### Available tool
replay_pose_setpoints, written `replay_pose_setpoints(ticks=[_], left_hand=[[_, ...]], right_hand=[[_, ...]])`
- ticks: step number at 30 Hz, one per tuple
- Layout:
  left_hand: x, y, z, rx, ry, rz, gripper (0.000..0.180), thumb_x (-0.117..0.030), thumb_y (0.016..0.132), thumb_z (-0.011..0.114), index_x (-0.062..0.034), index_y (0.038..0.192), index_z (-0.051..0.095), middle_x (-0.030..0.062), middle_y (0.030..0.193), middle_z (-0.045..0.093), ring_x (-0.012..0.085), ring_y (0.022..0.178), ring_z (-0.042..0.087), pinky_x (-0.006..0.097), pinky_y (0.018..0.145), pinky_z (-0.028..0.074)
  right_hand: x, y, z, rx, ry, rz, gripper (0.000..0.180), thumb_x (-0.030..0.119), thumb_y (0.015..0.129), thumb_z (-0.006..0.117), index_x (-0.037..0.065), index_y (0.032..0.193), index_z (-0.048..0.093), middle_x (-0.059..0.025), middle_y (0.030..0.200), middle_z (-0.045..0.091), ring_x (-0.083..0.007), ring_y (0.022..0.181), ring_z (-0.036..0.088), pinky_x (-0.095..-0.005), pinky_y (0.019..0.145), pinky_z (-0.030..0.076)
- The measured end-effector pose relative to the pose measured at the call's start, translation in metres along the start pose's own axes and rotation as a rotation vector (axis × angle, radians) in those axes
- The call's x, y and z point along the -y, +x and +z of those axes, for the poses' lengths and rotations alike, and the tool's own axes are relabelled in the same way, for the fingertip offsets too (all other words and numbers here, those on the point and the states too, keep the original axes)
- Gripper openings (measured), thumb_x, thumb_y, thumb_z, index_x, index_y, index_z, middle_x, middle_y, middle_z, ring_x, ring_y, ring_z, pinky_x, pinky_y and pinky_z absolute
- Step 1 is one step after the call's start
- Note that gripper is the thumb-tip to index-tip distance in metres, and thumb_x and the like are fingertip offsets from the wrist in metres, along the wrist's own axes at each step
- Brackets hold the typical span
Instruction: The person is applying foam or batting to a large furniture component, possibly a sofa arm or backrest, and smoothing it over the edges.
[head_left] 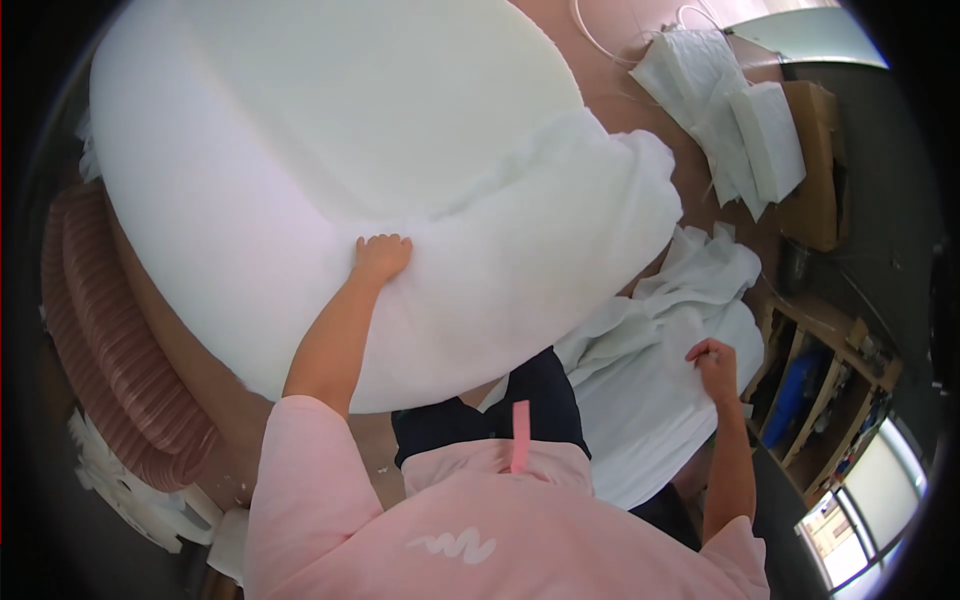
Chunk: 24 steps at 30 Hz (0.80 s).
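Observation:
A large, rounded form wrapped in white batting (500,300) lies in front of me, with a smooth pale foam-like panel (400,90) on top. At the panel's near edge, my left hand (384,258) presses onto the batting with its fingers curled into it. Off to the right, my right hand (714,365) is closed in a pinch on thin white fabric (640,400). That fabric hangs in loose folds beside the form, down to my right leg. Part of what the right fingers grip is hidden.
Ribbed pinkish-brown upholstered pieces (130,340) stand at the left. At the far right are folded white sheets (700,100), a white block (768,140) and a cardboard box (815,165). A wooden shelf unit (820,390) with tools and a blue item is right of my right hand.

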<state>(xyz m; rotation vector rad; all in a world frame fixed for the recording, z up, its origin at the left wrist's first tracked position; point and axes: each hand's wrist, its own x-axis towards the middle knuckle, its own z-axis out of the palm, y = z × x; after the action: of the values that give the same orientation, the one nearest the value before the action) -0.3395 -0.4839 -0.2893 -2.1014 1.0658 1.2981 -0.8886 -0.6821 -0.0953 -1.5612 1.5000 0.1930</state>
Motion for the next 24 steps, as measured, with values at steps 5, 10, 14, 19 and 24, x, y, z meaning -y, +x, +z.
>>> replay_pose_setpoints(ticks=[5,10,14,19,24], left_hand=[[-0.029,0.006,0.011,-0.143,-0.084,-0.038,0.058,-0.04,0.101,0.027,-0.0012,0.133,0.056,0.016,0.142,0.052,0.0304,0.136,0.043,0.053,0.117,0.021],[-0.006,0.021,0.008,-0.051,-0.111,-0.091,0.063,-0.043,0.099,0.028,-0.0012,0.141,0.049,0.0145,0.148,0.046,0.03,0.138,0.04,0.048,0.119,0.018],[0.008,0.037,0.017,0.027,-0.149,-0.105,0.064,-0.042,0.097,0.028,-0.0014,0.142,0.048,0.013,0.15,0.045,0.028,0.139,0.039,0.045,0.119,0.017],[-0.003,0.056,0.002,0.214,-0.143,-0.061,0.06,-0.035,0.096,0.027,-0.0016,0.141,0.049,0.0121,0.149,0.046,0.0235,0.139,0.04,0.043,0.118,0.019],[-0.005,0.077,0.001,0.029,-0.13,-0.11,0.057,-0.032,0.096,0.029,-0.0012,0.14,0.05,0.0128,0.146,0.049,0.0255,0.137,0.043,0.045,0.117,0.023]], right_hand=[[0.115,0.056,-0.036,0.074,-0.296,-0.272,0.027,-0.005,0.078,0.051,-0.001,0.096,0.07,-0.01,0.082,0.07,-0.0183,0.073,0.063,-0.0311,0.068,0.049],[0.229,0.074,0.009,0.186,-0.563,-0.436,0.03,0.001,0.081,0.056,0.002,0.108,0.069,-0.0147,0.092,0.071,-0.0315,0.08,0.066,-0.0373,0.072,0.051],[0.284,0.121,0.074,0.372,-0.695,-0.7,0.035,-0.004,0.08,0.049,0.001,0.11,0.068,-0.0158,0.099,0.07,-0.0336,0.091,0.066,-0.0404,0.083,0.051],[0.291,0.23,0.257,0.779,-0.897,-0.854,0.036,-0.005,0.079,0.048,0.005,0.107,0.068,-0.015,0.105,0.066,-0.0352,0.107,0.059,-0.0442,0.087,0.048],[0.239,0.298,0.363,1.093,-0.816,-0.716,0.034,-0.002,0.082,0.052,0.006,0.113,0.063,-0.0144,0.11,0.065,-0.0356,0.111,0.059,-0.0456,0.092,0.049]])
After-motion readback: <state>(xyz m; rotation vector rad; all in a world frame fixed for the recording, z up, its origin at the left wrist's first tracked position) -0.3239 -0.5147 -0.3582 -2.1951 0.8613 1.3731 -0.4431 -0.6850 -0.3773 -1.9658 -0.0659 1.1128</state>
